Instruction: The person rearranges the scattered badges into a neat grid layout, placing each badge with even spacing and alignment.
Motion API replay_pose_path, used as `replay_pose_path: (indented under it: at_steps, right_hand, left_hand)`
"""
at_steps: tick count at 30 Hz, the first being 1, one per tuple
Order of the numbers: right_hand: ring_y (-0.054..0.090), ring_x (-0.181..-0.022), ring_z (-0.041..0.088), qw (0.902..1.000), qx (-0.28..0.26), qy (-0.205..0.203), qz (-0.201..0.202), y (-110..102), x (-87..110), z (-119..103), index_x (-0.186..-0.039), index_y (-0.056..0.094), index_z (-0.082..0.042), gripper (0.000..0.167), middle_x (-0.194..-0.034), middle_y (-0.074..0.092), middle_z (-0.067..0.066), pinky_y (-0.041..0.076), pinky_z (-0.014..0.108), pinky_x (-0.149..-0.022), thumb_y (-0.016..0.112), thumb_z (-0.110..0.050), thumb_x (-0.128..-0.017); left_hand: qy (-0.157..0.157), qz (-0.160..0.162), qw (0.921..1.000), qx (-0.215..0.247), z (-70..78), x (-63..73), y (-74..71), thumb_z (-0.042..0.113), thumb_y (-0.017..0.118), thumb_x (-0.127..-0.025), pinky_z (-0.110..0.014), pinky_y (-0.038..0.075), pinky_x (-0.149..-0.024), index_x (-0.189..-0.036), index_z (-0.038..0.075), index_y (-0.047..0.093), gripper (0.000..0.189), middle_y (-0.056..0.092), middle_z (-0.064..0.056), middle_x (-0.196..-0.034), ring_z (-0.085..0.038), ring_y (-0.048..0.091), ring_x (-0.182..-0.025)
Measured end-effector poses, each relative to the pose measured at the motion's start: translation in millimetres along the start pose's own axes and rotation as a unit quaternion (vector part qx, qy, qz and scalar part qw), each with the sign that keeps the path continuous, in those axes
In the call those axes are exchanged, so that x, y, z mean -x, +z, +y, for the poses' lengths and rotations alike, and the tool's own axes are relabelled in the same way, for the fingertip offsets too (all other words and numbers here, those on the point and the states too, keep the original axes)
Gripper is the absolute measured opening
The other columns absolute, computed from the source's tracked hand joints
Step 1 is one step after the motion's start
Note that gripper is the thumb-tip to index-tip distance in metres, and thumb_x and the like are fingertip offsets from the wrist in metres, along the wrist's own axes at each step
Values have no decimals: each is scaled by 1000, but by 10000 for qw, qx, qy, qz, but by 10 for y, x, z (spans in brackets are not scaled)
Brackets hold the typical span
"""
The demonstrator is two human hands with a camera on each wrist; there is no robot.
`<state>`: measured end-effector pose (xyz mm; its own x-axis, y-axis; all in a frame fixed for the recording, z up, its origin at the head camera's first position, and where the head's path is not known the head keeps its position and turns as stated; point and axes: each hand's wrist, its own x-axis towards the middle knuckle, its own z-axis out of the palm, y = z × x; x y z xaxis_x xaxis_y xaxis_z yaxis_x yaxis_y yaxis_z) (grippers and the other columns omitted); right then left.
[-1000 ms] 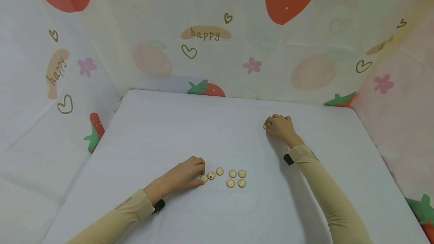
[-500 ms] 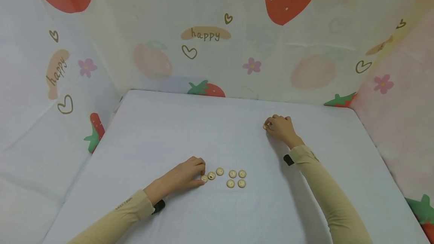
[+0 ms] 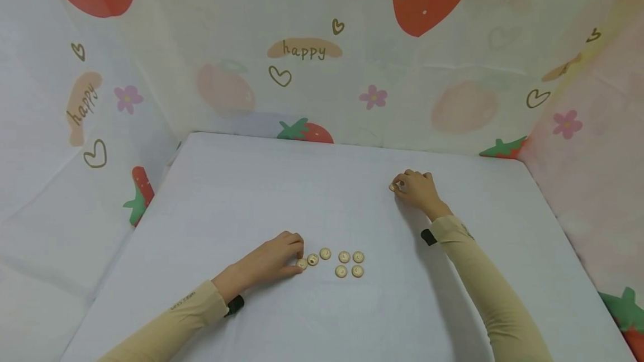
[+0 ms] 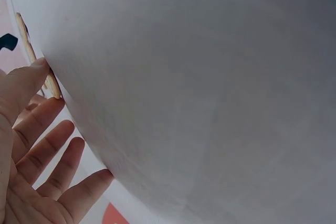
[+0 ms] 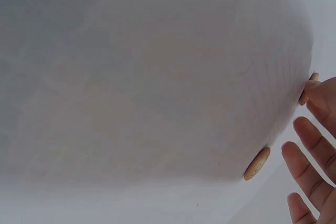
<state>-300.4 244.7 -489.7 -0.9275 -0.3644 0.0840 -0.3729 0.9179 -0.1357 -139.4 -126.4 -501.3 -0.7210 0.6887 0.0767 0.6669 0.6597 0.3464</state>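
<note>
Now, from the head view, the left hand [image 3: 274, 258] sits low and left of centre on the white desk [image 3: 241, 194], fingertips curled onto the end button [image 3: 301, 264] of a small cluster; six more buttons [image 3: 350, 264] trail off to its right. The right hand [image 3: 417, 189], right of centre and farther up, pinches a lone button [image 3: 393, 186] at its fingertips, well apart from the cluster.

From the left wrist view, the thumb tip [image 4: 37, 72] presses a button's edge [image 4: 51, 85] at the frame's left, the other fingers spread loosely.

From the right wrist view, a fingertip [image 5: 320, 93] touches one button [image 5: 307, 92] at the right edge; a second button [image 5: 257, 163] lies just below it.

I'd judge that buttons are being gathered into the group. Next, the far one needs carrying down to the cluster.
</note>
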Motion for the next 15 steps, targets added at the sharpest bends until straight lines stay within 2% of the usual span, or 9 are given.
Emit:
replay_pose_path:
  at_steps: [15]
  right_hand:
    - [58, -91, 29, 10000, 33, -17, -29, -66, 52, -18, -107, 66, -9, 27, -100, 62, 9, 36, 53, -86, 65, -25, -86]
  left_hand:
    - [90, 84, 9999, 38, 6, 2, 3, 29, 68, -84, -28, 46, -86, -91, 16, 61, 17, 55, 6, -107, -11, 48, -102]
